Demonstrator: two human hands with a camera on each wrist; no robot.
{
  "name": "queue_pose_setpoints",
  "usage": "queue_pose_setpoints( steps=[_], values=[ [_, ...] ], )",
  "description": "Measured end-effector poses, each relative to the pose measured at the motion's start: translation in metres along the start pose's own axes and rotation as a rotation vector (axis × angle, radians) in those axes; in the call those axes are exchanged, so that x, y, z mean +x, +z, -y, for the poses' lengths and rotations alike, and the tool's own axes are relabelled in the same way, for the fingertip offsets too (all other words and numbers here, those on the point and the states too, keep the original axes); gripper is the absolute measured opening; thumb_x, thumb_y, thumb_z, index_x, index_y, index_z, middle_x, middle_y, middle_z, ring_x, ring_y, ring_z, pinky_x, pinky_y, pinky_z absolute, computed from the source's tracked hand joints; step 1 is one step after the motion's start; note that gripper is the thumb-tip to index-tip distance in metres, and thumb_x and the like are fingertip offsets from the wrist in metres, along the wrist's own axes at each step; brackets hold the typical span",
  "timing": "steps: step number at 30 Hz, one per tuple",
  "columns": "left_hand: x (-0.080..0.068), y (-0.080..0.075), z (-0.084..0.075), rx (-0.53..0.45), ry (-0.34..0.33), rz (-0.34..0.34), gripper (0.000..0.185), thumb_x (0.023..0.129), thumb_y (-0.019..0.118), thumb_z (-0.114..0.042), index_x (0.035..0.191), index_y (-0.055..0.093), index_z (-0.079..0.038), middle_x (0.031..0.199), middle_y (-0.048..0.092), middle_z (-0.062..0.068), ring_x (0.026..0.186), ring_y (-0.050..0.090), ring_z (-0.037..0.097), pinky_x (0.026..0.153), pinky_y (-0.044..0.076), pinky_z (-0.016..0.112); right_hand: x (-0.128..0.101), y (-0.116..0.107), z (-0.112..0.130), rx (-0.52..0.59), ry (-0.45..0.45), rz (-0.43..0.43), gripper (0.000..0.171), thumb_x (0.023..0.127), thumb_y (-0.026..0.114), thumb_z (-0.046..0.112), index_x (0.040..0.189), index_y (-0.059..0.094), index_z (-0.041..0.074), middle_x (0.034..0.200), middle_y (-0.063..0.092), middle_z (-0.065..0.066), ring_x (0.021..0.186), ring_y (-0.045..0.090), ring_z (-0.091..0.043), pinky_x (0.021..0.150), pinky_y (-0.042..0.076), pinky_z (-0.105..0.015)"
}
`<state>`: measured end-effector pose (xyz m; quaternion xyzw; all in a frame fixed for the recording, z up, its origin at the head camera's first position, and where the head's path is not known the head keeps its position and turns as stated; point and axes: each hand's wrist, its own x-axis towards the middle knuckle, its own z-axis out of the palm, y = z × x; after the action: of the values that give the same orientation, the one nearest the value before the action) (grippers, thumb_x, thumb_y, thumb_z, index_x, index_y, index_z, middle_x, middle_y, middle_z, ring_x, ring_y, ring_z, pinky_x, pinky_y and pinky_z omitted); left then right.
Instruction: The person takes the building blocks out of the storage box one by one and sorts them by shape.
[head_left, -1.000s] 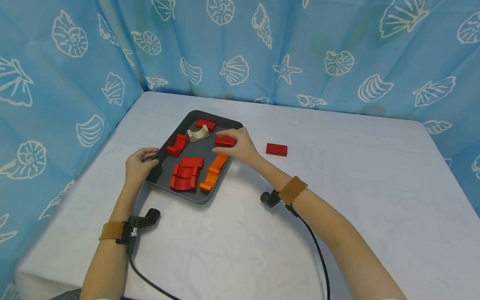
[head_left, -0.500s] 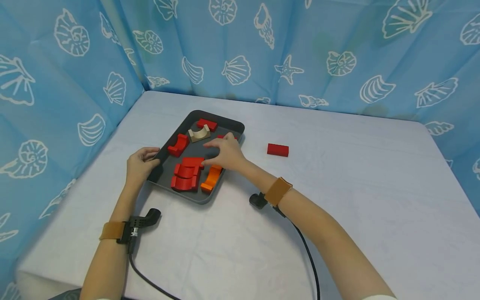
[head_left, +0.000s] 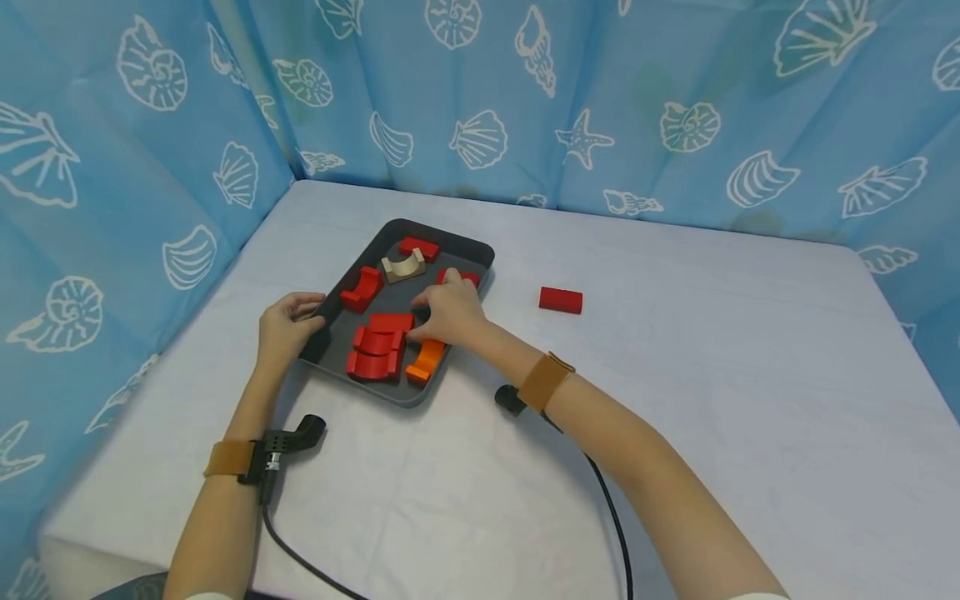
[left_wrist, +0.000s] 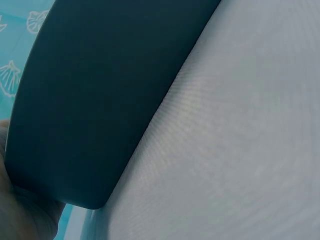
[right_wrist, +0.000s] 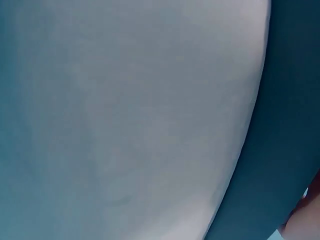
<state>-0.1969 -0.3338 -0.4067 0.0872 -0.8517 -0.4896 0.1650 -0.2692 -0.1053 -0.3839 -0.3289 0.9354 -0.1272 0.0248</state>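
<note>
Gripping the tray [head_left: 480, 252] rim, the left hand [head_left: 283, 327] steadies it. Right hand [head_left: 450, 310] fingers curl over the tray's red blocks [head_left: 377, 351], grasp unclear. Blocks look light, rigid; best pinched by their flat sides.

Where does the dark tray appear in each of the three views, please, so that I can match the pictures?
Head: the dark tray lies left of centre, the left hand gripping its near-left edge.
Left wrist: its underside fills the upper left.
Right wrist: its edge runs down the right side.
Shared landmark: the pale tablecloth beside the tray.
</note>
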Motion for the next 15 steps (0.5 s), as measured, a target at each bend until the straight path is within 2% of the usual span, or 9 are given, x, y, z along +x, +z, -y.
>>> queue_pose_setpoints(
  steps=[6, 15],
  values=[
    [0.001, -0.0002, 0.0002, 0.003, 0.007, 0.008, 0.029, 0.077, 0.057, 0.006, 0.106, 0.058, 0.009, 0.102, 0.061, 0.022, 0.095, 0.058, 0.03, 0.067, 0.043, 0.014, 0.0036, -0.0003, 0.0046, -0.006, -0.001, 0.006, 0.046, 0.07, 0.071, 0.047, 0.108, 0.067, 0.021, 0.101, 0.062, 0.006, 0.087, 0.035, -0.017, 0.066, 0.03, -0.028],
    [0.0019, 0.0011, 0.0027, 0.017, -0.022, 0.002, 0.029, 0.078, 0.057, 0.005, 0.106, 0.058, 0.008, 0.103, 0.06, 0.022, 0.095, 0.058, 0.029, 0.073, 0.045, 0.023, 0.0045, 0.0008, 0.0083, -0.018, -0.004, 0.016, 0.039, 0.071, 0.071, 0.045, 0.104, 0.069, 0.024, 0.094, 0.063, 0.009, 0.084, 0.035, -0.016, 0.064, 0.029, -0.028]
  ],
)
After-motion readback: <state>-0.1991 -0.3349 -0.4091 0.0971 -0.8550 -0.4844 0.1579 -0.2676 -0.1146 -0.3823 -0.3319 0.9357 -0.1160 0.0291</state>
